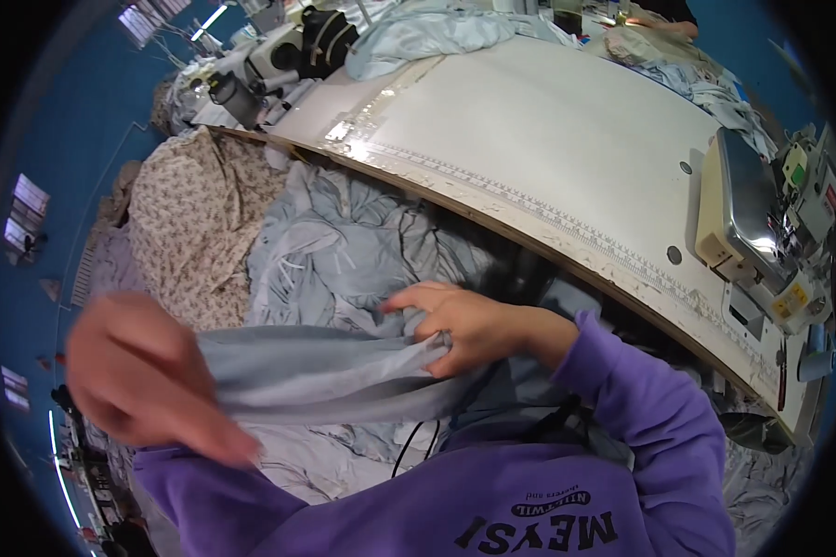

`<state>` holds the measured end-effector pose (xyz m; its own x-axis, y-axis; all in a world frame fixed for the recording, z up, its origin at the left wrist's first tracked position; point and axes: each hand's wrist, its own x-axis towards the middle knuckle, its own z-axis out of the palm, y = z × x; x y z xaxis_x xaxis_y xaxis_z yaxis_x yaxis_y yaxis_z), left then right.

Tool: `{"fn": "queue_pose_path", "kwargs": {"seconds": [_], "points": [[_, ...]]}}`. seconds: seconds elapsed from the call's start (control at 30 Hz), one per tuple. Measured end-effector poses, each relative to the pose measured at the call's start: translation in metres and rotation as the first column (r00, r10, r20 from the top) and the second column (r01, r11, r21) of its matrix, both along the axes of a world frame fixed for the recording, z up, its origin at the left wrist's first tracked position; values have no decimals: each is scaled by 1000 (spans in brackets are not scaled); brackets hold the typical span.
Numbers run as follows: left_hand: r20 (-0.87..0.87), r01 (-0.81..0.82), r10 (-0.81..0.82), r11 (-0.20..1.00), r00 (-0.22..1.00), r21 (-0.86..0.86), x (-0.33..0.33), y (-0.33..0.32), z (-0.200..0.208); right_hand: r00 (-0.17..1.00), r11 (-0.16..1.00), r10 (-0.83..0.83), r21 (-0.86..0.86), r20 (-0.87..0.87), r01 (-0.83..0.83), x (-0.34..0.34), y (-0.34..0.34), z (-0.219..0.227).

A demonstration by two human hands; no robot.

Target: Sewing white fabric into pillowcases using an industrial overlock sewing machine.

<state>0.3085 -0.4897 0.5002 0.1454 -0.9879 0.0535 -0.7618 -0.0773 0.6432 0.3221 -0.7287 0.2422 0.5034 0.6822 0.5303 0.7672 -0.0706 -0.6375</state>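
A light grey-blue cloth (316, 367) stretches across my lap, folded lengthwise between my hands. My right hand (469, 330) pinches its right end; one finger sticks out leftward above the fabric. At the cloth's left end is my left hand (139, 371), raised and smeared by motion. Its fingers are too blurred to show whether they grip the cloth. Just beyond the cloth lies a heap of pale blue garments (334, 251), partly covered by my right hand.
A beige floral fabric pile (200, 213) lies at the left. The white table (529, 121) has a ruler strip along its near edge. A sewing machine (748, 209) stands on its right side. A black bag (327, 42) and a grey bottle (234, 97) sit at the far left.
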Motion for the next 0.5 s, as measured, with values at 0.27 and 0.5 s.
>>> {"fn": "queue_pose_path", "kwargs": {"seconds": [0.27,0.5], "points": [[832,-680,523,679,185,-276,2,4,16,897,977,-122,107,-425,183,10,-11,67],[421,4,833,450,359,-893,21,66,79,907,831,-381,-362,182,422,11,-3,74]]}}
